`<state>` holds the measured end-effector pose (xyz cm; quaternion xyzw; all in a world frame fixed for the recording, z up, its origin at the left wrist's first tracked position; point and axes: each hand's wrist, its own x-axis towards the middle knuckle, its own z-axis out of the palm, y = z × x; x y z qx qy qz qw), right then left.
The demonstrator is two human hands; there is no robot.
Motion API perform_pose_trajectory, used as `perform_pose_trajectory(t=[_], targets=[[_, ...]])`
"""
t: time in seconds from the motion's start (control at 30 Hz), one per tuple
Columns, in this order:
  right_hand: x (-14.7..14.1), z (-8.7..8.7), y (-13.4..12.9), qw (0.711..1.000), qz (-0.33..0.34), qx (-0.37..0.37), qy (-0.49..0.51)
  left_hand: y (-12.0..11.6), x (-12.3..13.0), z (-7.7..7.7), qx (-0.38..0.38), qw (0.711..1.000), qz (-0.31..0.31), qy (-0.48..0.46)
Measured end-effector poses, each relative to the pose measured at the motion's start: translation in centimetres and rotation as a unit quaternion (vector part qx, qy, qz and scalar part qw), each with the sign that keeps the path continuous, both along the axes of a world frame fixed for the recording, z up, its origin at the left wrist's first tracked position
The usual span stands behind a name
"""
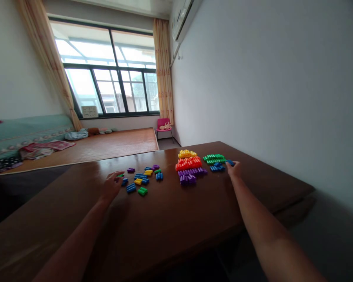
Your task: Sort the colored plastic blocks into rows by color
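Daylight enters a window (117, 69) upper left, between curtains (162, 66); a pale wall (253, 90) fills the upper right, a pink chair (162, 122) stands near centre, a brown worktop (164, 219) below.

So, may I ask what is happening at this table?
A person's left hand is at a scatter of small mixed-colour pieces, a green piece at its fingertips; whether held is unclear. The right hand holds a blue piece beside a blue group. A yellow group, red group, purple group and green group lie nearby.
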<state>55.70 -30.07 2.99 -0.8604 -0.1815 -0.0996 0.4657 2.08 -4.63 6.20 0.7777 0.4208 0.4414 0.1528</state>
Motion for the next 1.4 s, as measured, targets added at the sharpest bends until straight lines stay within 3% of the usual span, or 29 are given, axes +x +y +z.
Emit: perform_pose_trajectory(t=[0.07, 0.2, 0.47, 0.6, 0.7, 0.83, 0.97, 1.1, 1.23, 1.4], targets=[[1.8, -1.2, -0.8, 1.0, -0.012, -0.023, 0.0, 1.5, -1.9, -1.5, -0.005, 0.999, 0.05, -0.003], [2.5, -2.4, -0.2, 0.996, -0.001, -0.084, -0.033, 2.6, -2.8, -3.5, -0.035, 0.998, 0.023, 0.041], [2.5, -1.5, 1.4, 0.984, -0.013, -0.152, -0.09, 3.4, -2.4, -4.4, -0.008, 0.997, -0.008, 0.072], [0.9, -0.5, 2.9, 0.965, 0.06, -0.216, -0.134, 3.4, -2.4, -4.7, -0.011, 0.997, -0.004, 0.082], [-0.4, -0.6, 4.1, 0.957, 0.07, -0.253, -0.121, 3.2, -2.5, -4.6, -0.013, 0.996, -0.001, 0.088], [-0.3, -0.9, 4.3, 0.976, 0.033, -0.174, -0.126, 3.0, -2.7, -4.5, -0.022, 0.996, -0.005, 0.087], [2.7, -1.3, 2.1, 0.994, -0.059, -0.007, -0.09, 2.8, -2.6, -4.1, -0.03, 0.994, -0.005, 0.102], [5.7, -2.2, -0.2, 0.992, -0.083, 0.092, -0.02, 2.6, -2.3, -3.7, -0.04, 0.992, 0.001, 0.122], [5.9, -2.3, -0.2, 0.993, -0.062, 0.093, -0.024, 2.3, -2.4, -3.6, -0.042, 0.991, -0.001, 0.129], [2.9, -1.8, 0.3, 0.996, 0.009, -0.015, -0.082, 2.2, -2.6, -3.6, -0.044, 0.99, 0.003, 0.131]])
